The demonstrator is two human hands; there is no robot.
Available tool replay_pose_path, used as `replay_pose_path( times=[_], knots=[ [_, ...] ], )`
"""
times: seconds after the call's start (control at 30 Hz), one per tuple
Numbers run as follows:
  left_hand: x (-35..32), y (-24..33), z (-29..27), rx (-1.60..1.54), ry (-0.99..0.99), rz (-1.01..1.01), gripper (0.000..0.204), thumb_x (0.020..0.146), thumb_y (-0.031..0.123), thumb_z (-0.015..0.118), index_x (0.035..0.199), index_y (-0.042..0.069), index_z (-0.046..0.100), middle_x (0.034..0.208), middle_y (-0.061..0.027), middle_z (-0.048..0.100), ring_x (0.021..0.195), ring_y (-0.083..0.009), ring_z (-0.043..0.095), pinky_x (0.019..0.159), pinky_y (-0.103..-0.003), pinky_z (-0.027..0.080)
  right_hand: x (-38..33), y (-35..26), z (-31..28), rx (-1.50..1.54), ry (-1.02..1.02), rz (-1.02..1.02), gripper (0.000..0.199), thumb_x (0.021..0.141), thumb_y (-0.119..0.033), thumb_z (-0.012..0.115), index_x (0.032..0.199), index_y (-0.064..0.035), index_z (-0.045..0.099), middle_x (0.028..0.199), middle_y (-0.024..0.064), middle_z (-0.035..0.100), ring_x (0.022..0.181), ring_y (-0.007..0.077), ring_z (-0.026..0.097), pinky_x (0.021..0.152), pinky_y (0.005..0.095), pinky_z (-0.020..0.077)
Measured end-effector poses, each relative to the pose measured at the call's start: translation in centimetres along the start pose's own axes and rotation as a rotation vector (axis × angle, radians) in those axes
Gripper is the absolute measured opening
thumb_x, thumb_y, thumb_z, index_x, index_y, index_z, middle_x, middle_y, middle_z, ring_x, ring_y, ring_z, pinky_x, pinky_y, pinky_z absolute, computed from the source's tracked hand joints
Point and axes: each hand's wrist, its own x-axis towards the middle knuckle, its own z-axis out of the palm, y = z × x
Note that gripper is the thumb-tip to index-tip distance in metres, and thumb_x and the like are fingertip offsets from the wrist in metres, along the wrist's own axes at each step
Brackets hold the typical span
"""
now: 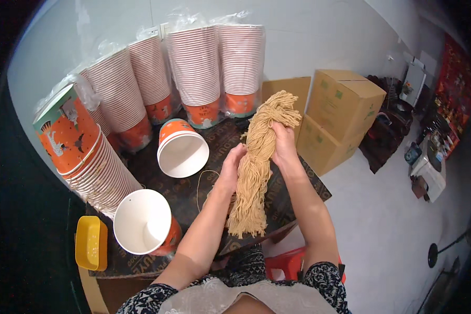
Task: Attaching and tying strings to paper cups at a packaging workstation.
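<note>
I hold a long, thick bundle of tan yarn (256, 157) upright over the near right part of the dark table (188, 209). My left hand (232, 166) presses against its left side at mid-height. Higher up, my right hand (283, 144) grips it from the right, with the fingertips partly hidden among the strands. The top is folded over in loops, and loose ends hang at the bottom. A thin loose strand (198, 191) curves beside my left forearm. Left of my hands, a white-lined orange paper bucket (184, 155) lies tipped on its side.
Another open paper bucket (143, 222) stands near the front, beside a yellow plastic basket (91, 243). Tall stacks of buckets (193, 68), several wrapped in clear plastic, line the wall. Cardboard boxes (340, 107) stand at the right, and a red stool (285, 264) is below the table edge.
</note>
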Motion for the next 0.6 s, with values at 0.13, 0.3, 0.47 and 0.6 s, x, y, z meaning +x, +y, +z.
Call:
replay_pose_path(
  times=[0.13, 0.3, 0.47, 0.6],
  knots=[
    [-1.2, -0.4, -0.1, 0.089, -0.007, 0.033, 0.056, 0.094, 0.044, 0.051, 0.127, -0.001, 0.052, 0.106, -0.0152, 0.066, 0.087, -0.0253, 0.068, 0.077, -0.039, 0.057, 0.0, -0.4, 1.2, 0.064, -0.029, -0.089, 0.032, 0.091, -0.006, 0.050, 0.121, 0.0024, 0.056, 0.110, 0.0130, 0.065, 0.097, 0.0243, 0.066, 0.082, 0.0398, 0.0578],
    [-2.1, 0.3, 1.5, 0.514, -0.057, 0.087, 0.043, 0.087, 0.023, 0.065, 0.122, 0.001, 0.056, 0.102, -0.0074, 0.066, 0.083, -0.0168, 0.064, 0.073, -0.032, 0.054, -0.6, -1.5, 2.9, 0.059, -0.076, -0.264, 0.030, 0.098, -0.013, 0.047, 0.124, 0.0011, 0.054, 0.115, 0.0106, 0.063, 0.098, 0.0208, 0.065, 0.084, 0.0363, 0.0560],
    [-2.9, -0.1, 4.0, 0.875, 0.180, 0.261, 0.039, 0.076, 0.006, 0.067, 0.114, 0.000, 0.062, 0.093, -0.0047, 0.067, 0.081, -0.0109, 0.059, 0.074, -0.028, 0.049, 0.3, -1.7, 1.9, 0.086, 0.065, -0.269, 0.038, 0.102, -0.027, 0.037, 0.124, -0.0005, 0.054, 0.113, 0.0112, 0.063, 0.098, 0.0229, 0.064, 0.085, 0.0372, 0.0553],
    [-3.4, -0.8, 5.7, 1.363, 0.363, 0.479, 0.041, 0.072, 0.007, 0.068, 0.111, 0.000, 0.059, 0.095, -0.0188, 0.068, 0.088, -0.0310, 0.066, 0.079, -0.039, 0.051, 1.9, 0.2, -2.2, 0.230, 0.075, -0.133, 0.039, 0.098, -0.030, 0.044, 0.120, -0.0008, 0.058, 0.107, 0.0128, 0.066, 0.093, 0.0268, 0.066, 0.083, 0.0399, 0.0565]
  ],
)
